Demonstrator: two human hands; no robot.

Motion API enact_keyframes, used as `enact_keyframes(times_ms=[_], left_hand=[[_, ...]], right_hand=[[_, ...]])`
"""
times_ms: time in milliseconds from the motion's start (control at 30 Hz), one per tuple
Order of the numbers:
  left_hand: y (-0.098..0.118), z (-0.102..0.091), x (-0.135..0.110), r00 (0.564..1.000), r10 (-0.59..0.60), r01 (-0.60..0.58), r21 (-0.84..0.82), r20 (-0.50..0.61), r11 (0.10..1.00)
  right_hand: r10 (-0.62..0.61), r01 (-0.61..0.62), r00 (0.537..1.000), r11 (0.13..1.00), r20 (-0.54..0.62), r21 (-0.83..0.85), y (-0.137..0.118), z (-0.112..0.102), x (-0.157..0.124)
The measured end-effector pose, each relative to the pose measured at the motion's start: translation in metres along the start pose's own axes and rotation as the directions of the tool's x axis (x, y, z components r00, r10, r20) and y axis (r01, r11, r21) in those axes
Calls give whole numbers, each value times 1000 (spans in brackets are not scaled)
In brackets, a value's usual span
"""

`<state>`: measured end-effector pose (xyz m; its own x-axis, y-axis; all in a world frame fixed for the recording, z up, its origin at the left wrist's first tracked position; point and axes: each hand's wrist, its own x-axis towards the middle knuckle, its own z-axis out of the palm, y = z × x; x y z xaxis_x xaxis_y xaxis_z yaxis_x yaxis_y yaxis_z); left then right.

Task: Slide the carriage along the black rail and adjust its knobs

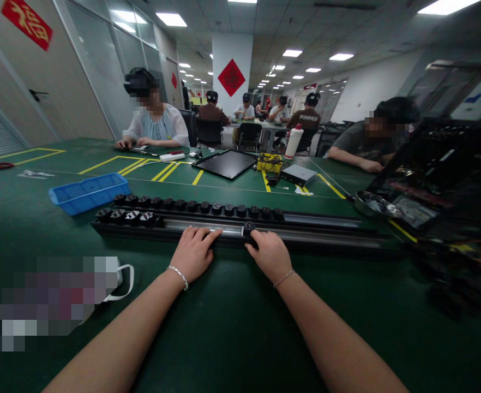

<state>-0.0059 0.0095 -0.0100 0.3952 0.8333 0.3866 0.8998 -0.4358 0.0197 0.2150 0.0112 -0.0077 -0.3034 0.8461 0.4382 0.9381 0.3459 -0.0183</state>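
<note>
The left hand lies loosely spread on the near rail, holding nothing visible. The right hand, fingers curled, touches a black block midway between the rail's ends; whether it pinches it I cannot tell. The step looks like sliding the block along; moving it on calls for level pressure. Beyond, a red sign reads "福", a brown shirt "PUMPKIN".
</note>
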Motion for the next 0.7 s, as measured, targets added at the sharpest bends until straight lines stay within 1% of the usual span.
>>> enact_keyframes(times_ms=[233, 700], left_hand=[[-1, 1, 0, 1000, 4, -4, 9, -8, 1000], [0, 0, 0, 1000, -4, 4, -23, -22, 1000]], right_hand=[[1, -1, 1000, 1000, -12, 5, 0, -1, 0], [17, -18, 1000, 1000, -20, -6, 0, -3, 1]])
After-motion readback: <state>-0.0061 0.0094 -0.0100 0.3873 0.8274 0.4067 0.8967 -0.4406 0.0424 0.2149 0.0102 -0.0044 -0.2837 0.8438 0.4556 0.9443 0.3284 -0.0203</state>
